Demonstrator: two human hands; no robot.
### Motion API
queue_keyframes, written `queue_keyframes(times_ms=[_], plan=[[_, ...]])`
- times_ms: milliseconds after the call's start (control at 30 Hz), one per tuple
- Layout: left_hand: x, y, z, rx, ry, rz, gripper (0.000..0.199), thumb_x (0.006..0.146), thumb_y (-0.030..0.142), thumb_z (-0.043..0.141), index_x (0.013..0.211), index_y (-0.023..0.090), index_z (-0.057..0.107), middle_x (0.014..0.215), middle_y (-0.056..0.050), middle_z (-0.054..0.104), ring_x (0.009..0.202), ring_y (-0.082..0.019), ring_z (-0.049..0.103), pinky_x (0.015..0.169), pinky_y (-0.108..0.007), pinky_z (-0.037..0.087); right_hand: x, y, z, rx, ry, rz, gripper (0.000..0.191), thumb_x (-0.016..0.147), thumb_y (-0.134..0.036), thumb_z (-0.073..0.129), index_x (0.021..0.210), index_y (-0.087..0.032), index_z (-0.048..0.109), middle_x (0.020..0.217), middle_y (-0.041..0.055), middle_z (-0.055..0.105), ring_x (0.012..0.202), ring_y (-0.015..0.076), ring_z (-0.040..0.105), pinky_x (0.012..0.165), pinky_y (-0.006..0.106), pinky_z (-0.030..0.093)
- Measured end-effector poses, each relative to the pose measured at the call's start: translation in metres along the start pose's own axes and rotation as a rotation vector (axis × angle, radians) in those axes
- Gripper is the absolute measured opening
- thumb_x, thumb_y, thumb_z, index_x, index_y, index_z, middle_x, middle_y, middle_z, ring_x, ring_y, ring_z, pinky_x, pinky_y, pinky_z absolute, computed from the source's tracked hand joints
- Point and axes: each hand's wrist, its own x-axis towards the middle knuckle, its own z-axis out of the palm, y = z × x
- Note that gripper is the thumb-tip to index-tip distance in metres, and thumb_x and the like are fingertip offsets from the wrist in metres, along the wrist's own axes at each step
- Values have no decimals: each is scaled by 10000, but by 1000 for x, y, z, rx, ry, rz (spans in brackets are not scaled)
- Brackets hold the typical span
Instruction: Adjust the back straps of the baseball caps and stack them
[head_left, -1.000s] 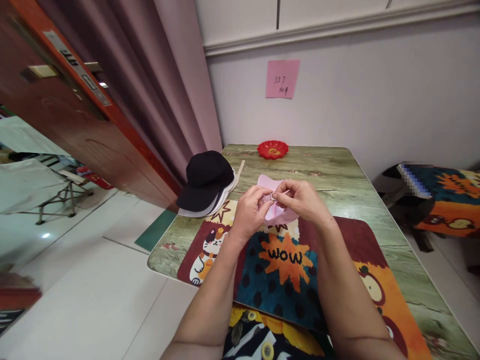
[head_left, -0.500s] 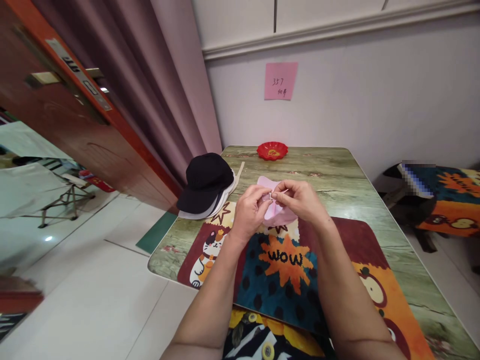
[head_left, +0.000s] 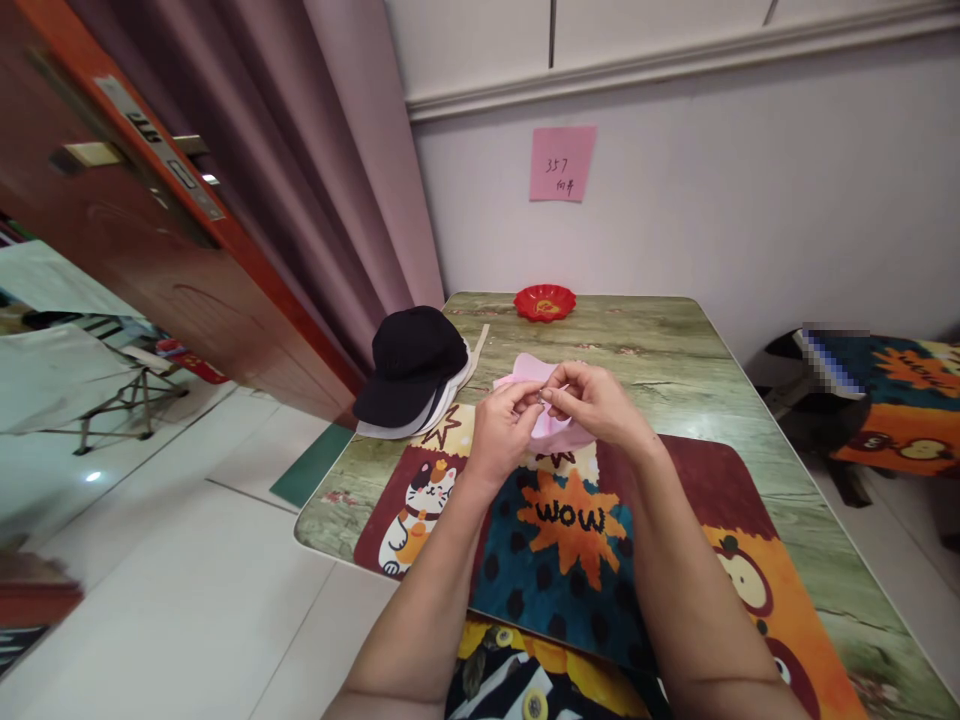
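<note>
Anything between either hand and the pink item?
Nothing visible. The left hand and right hand both pinch the pink item. The black cap sits off to the left and the red dish beyond; neither is in between.

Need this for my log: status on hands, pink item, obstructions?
Left hand, right hand: close together, pinching pink item. Item partly hidden by them. Black cap left of hands, not touching.

A red dish (head_left: 545,303) stood at the far edge of the table (head_left: 660,350), below a pink note (head_left: 562,164); a curtain (head_left: 352,150) and door (head_left: 217,310) stood left.
</note>
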Motion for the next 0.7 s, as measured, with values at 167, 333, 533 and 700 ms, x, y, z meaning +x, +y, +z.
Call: queue_keyframes(times_ms=[167, 333, 533, 700], plan=[[0, 1, 3, -282, -20, -214, 292, 766, 157, 628, 1029, 146, 754, 810, -28, 691, 599, -101, 584, 570, -227, 483, 0, -1, 0, 0, 12, 5, 195, 845, -366, 696, 845, -185, 623, 686, 23, 701, 635, 159, 679, 596, 250, 517], [1, 4, 3, -403, 21, -343, 293, 728, 206, 679, 997, 118, 751, 694, -5, 658, 510, -85, 551, 486, -207, 459, -1, -2, 0, -16, 14, 3, 198, 837, -369, 704, 838, -185, 630, 686, 24, 707, 627, 159, 680, 595, 250, 516], [0, 9, 3, -459, 40, -354, 283, 688, 215, 730, 951, 113, 748, 648, 22, 614, 500, -76, 547, 481, -200, 480, -2, -8, 3, -36, 21, -2, 186, 842, -360, 688, 813, -188, 625, 669, 25, 706, 617, 162, 681, 575, 246, 492], [0, 7, 2, -462, 34, -360, 280, 687, 213, 735, 951, 122, 746, 645, 22, 617, 502, -76, 556, 484, -196, 485, -3, -12, 5, -124, 51, -9, 181, 843, -357, 683, 791, -191, 632, 642, 22, 708, 608, 171, 687, 566, 247, 474]])
